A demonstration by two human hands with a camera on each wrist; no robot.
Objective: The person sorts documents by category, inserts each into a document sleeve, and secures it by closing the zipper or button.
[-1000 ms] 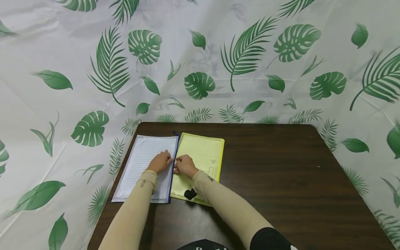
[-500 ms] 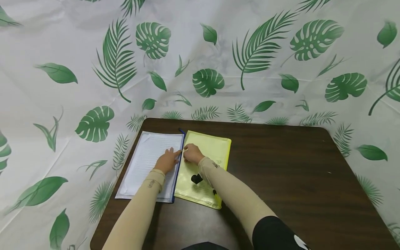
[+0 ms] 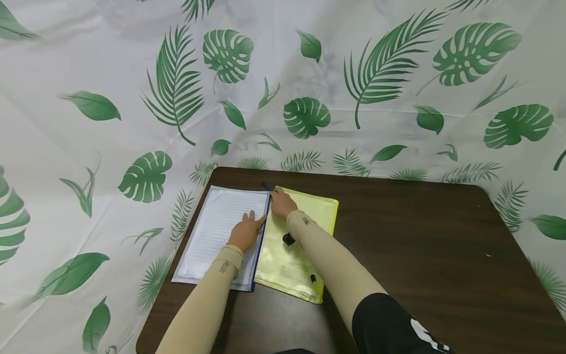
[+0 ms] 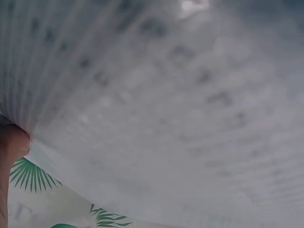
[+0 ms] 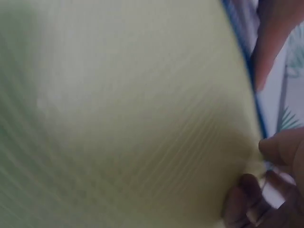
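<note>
On the dark table (image 3: pixel 398 236), the white pouch's (image 3: pixel 216 231) printed lines stay unreadable.

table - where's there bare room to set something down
The right half of the table, from the yellow zip pouch to the right edge, is bare. The near strip has both forearms over it. The far left corner is crowded: clear blue-zip pouch and both hands.

My head cam looks down and forward over the table (image 3: pixel 398 236). Both wrist cams sit very close: left fills with the white pouch (image 4: pixel 166 104), right with the yellow pouch (image 5: pixel 118 109); both pouches show in head view.
</note>
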